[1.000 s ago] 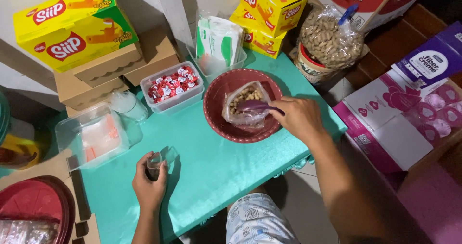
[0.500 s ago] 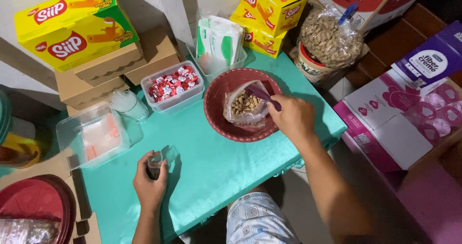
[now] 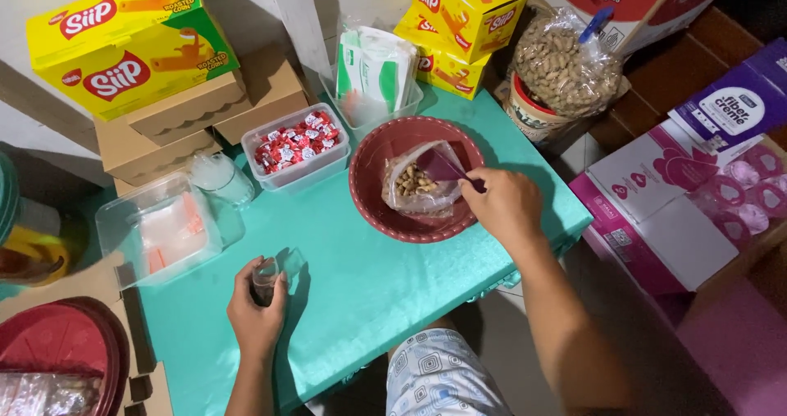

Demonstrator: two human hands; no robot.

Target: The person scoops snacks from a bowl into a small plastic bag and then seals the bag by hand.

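Note:
My right hand (image 3: pixel 507 209) holds a small purple scoop (image 3: pixel 447 168) dipped into a clear plastic bag of peanuts (image 3: pixel 416 183). That bag lies inside a round red bowl (image 3: pixel 370 196) on the turquoise table (image 3: pixel 385 293). My left hand (image 3: pixel 256 311) rests near the table's front edge, fingers closed around a small clear plastic bag (image 3: pixel 270 273) with something dark inside it.
A clear tub of red wrapped candies (image 3: pixel 295 145), a clear tub of small bags (image 3: pixel 160 231) and a tub of white packets (image 3: pixel 373 76) stand on the table. Yellow boxes (image 3: pixel 131 43), brown cartons, a large peanut bag (image 3: pixel 566 63) and purple and pink boxes (image 3: pixel 697 195) surround it.
My right hand has shifted the purple scoop from lying over the peanut bag to dipping into its open mouth. The left hand has kept still with its small bag.

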